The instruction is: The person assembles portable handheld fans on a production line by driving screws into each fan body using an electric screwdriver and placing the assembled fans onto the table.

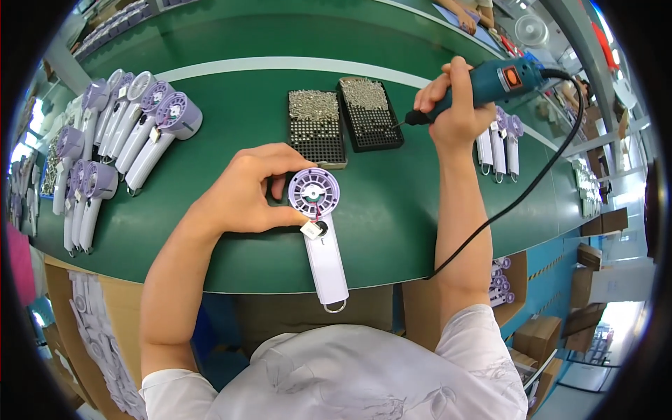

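Note:
My left hand (248, 189) grips a handheld fan (327, 262) by the side of its round purple head, thumb and fingers on either side. The fan lies on the green bench with its white handle toward me, a small white tag and thin wires showing below the head. In my right hand (462, 112) is a teal electric screwdriver (493, 82), held up with its bit pointing left. The bit's tip is over a black screw tray (378, 129), whose holes are partly filled with screws. Beside it lies a second screw tray (318, 150) with loose screws heaped at its far end.
Several fans (147, 136) are grouped at the left of the bench, and more fans (514, 143) lie at the right. A black cord (535, 178) hangs from the screwdriver down past my right forearm. A cardboard box of white parts (98, 343) stands at lower left. Another person's hand (467, 22) is across the bench.

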Demonstrator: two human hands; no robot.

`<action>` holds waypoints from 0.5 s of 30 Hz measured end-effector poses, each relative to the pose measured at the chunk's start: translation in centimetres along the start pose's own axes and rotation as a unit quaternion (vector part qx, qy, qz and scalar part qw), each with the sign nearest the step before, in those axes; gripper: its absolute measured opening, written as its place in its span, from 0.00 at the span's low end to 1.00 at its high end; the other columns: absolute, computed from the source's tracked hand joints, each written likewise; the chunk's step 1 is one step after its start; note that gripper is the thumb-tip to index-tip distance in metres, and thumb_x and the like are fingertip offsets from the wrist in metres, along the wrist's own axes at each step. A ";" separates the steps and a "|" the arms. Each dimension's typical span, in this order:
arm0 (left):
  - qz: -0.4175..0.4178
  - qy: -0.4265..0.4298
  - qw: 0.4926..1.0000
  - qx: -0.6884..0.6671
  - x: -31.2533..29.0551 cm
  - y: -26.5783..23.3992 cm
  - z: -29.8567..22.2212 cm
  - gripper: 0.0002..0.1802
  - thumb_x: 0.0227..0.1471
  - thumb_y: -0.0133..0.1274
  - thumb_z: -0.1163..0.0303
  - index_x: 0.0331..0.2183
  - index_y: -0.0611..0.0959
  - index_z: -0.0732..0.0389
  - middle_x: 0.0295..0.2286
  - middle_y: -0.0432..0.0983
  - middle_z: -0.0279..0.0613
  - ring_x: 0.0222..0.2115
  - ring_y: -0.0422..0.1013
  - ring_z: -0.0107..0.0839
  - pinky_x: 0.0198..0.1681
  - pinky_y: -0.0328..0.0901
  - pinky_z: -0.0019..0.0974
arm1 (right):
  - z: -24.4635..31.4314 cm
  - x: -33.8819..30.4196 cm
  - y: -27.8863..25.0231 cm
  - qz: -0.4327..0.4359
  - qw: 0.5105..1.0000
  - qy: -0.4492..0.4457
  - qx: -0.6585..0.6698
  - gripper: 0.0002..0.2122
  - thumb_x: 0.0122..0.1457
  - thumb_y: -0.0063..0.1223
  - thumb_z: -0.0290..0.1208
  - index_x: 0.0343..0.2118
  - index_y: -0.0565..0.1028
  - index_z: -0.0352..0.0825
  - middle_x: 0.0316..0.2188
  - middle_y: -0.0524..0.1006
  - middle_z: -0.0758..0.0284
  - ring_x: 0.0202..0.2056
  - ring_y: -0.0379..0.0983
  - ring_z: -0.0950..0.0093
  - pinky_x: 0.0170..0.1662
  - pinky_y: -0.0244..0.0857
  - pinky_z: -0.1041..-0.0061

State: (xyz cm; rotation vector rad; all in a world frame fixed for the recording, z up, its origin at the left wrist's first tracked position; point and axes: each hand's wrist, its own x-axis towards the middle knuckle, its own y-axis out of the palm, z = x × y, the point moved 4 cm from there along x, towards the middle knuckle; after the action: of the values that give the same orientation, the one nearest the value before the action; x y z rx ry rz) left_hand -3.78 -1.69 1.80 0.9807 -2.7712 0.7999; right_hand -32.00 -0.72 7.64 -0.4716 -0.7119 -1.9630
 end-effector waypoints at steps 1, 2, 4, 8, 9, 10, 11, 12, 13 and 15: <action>-0.002 0.006 1.000 -0.002 0.1 0.0 0.3 0.33 0.29 0.72 0.71 0.44 0.85 0.65 0.35 0.77 0.36 0.24 0.66 0.20 0.21 0.57 0.23 | -0.4 0.1 -0.1 0.002 1.000 0.009 0.007 0.09 0.63 0.56 0.27 0.31 0.73 0.25 0.13 0.71 0.65 0.11 0.67 0.75 0.18 0.64 0.73; 0.002 0.005 1.000 -0.005 0.1 0.1 0.4 0.33 0.29 0.72 0.71 0.44 0.85 0.65 0.35 0.77 0.36 0.24 0.66 0.20 0.21 0.57 0.23 | -0.7 0.0 -0.3 -0.001 1.000 0.011 0.003 0.09 0.63 0.56 0.27 0.31 0.73 0.25 0.13 0.71 0.65 0.11 0.67 0.75 0.18 0.64 0.73; -0.002 0.013 1.000 0.003 0.2 0.0 0.3 0.33 0.29 0.73 0.70 0.44 0.85 0.65 0.35 0.77 0.36 0.24 0.67 0.20 0.20 0.57 0.23 | -1.1 -0.1 -0.2 0.016 1.000 0.017 -0.020 0.09 0.64 0.55 0.29 0.32 0.74 0.27 0.14 0.71 0.65 0.11 0.65 0.75 0.17 0.63 0.71; -0.013 0.026 1.000 0.001 0.1 0.1 0.6 0.34 0.30 0.74 0.68 0.45 0.85 0.64 0.35 0.77 0.37 0.24 0.67 0.20 0.19 0.57 0.22 | -1.3 -0.1 -0.1 0.032 0.999 0.009 -0.034 0.10 0.63 0.56 0.29 0.31 0.74 0.26 0.14 0.71 0.65 0.11 0.65 0.75 0.16 0.63 0.71; -0.012 0.024 1.000 0.000 0.1 0.1 0.9 0.34 0.30 0.74 0.67 0.45 0.84 0.64 0.35 0.77 0.37 0.24 0.68 0.20 0.19 0.57 0.22 | -1.4 -0.2 -0.1 0.033 0.999 0.008 -0.042 0.10 0.63 0.56 0.29 0.31 0.74 0.26 0.14 0.71 0.65 0.11 0.65 0.75 0.16 0.63 0.71; -0.011 0.023 1.000 -0.002 0.1 0.1 0.9 0.34 0.30 0.74 0.67 0.45 0.84 0.64 0.35 0.77 0.37 0.24 0.68 0.20 0.19 0.57 0.22 | -1.4 -0.1 -0.2 0.032 0.998 0.010 -0.043 0.10 0.63 0.56 0.29 0.31 0.74 0.26 0.14 0.71 0.65 0.11 0.65 0.75 0.16 0.63 0.71; -0.010 0.022 1.000 0.000 0.2 0.1 0.8 0.34 0.30 0.74 0.67 0.45 0.84 0.63 0.35 0.77 0.37 0.24 0.68 0.20 0.20 0.57 0.22 | -1.5 -0.1 -0.3 0.032 0.998 0.009 -0.046 0.10 0.63 0.56 0.29 0.31 0.74 0.26 0.14 0.71 0.65 0.11 0.65 0.75 0.16 0.63 0.71; -0.009 0.021 1.000 0.002 0.2 0.1 0.8 0.34 0.30 0.74 0.66 0.45 0.84 0.63 0.35 0.77 0.37 0.24 0.68 0.20 0.20 0.57 0.22 | -1.5 -0.2 -0.3 0.032 0.998 0.009 -0.048 0.10 0.63 0.56 0.29 0.31 0.74 0.26 0.14 0.71 0.65 0.11 0.65 0.75 0.16 0.63 0.71; -0.010 0.020 1.000 0.002 0.2 0.1 0.9 0.34 0.30 0.74 0.66 0.45 0.84 0.63 0.35 0.77 0.37 0.24 0.68 0.20 0.20 0.57 0.22 | -1.5 -0.2 -0.2 0.033 0.998 0.010 -0.047 0.10 0.63 0.56 0.29 0.31 0.74 0.26 0.14 0.71 0.65 0.11 0.65 0.75 0.16 0.63 0.71; -0.010 0.032 0.999 0.005 0.1 0.2 0.9 0.34 0.31 0.75 0.66 0.45 0.84 0.63 0.35 0.77 0.37 0.24 0.68 0.20 0.20 0.57 0.23 | -1.5 -0.4 -0.2 0.028 0.999 0.016 -0.042 0.10 0.63 0.56 0.29 0.31 0.74 0.26 0.14 0.71 0.65 0.11 0.65 0.75 0.16 0.63 0.71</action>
State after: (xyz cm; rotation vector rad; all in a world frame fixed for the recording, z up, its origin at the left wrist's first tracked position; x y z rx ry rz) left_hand -3.91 -2.10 1.02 0.9650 -2.7019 0.8291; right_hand -32.03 -1.43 6.22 -0.5048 -0.5910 -1.9488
